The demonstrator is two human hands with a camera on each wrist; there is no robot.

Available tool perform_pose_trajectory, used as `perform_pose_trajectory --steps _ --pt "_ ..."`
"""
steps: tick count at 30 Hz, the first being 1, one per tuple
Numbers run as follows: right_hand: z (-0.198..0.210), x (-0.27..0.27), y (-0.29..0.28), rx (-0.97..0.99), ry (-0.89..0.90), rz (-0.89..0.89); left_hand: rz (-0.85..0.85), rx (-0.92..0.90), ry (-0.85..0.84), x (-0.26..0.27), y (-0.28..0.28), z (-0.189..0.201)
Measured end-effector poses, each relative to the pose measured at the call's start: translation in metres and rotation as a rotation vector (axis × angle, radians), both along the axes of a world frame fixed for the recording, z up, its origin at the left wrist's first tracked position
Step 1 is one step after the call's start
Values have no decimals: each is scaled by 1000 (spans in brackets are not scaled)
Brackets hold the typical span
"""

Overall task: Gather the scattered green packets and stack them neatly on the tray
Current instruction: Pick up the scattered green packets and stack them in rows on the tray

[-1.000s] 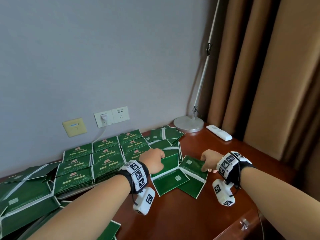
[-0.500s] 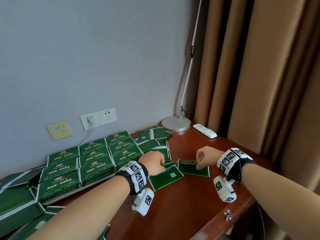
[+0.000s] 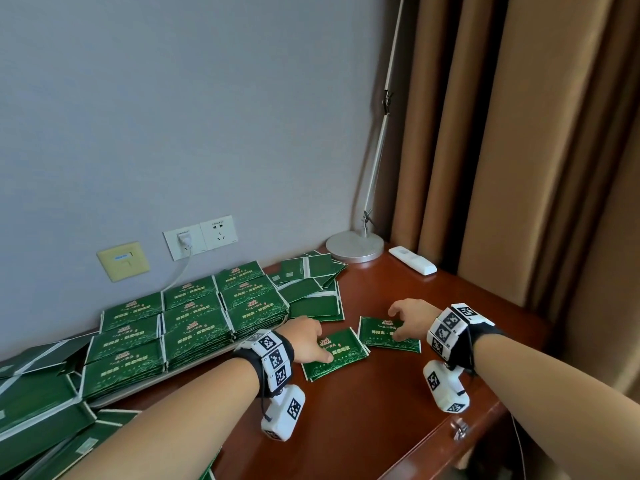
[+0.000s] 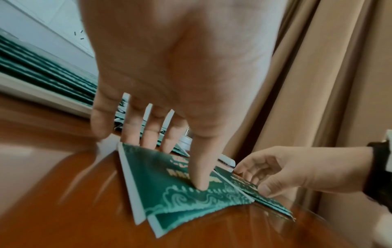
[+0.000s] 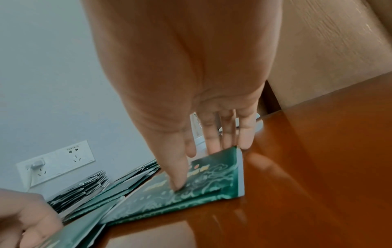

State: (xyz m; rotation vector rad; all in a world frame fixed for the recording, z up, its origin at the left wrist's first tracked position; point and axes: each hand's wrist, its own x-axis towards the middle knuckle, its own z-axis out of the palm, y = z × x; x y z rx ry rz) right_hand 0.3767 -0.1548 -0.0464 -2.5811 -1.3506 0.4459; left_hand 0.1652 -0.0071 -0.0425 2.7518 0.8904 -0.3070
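Two green packets lie printed side up on the brown table. My left hand (image 3: 311,344) pinches the left packet (image 3: 341,358), thumb on its face and fingers behind its far edge (image 4: 174,164). My right hand (image 3: 398,322) pinches the right packet (image 3: 381,337) the same way, and its far edge is lifted off the table (image 5: 212,169). The white tray (image 3: 194,367) stands to the left by the wall, filled with neat stacks of green packets (image 3: 194,317). More scattered packets (image 3: 311,289) lie behind the hands.
A loose heap of green packets (image 3: 34,410) spreads at the far left. A lamp base (image 3: 355,245) and a white remote (image 3: 412,259) sit at the back right, beside brown curtains (image 3: 519,168). A plugged wall socket (image 3: 201,237) is above the tray. The table edge (image 3: 450,431) runs front right.
Both packets showed their plain backs before and now lie printed side up, apart from the scattered pile. Both hands moved with them toward me.
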Motion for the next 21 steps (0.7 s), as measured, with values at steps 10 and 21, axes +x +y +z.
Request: perform_pose_trajectory --steps 10,21 --pt "8 -5 -1 -1 -36 -49 70 -53 -48 -4 -8 3" --pt "37 -42 23 194 22 -11 251 -187 -431 -43 5 18"
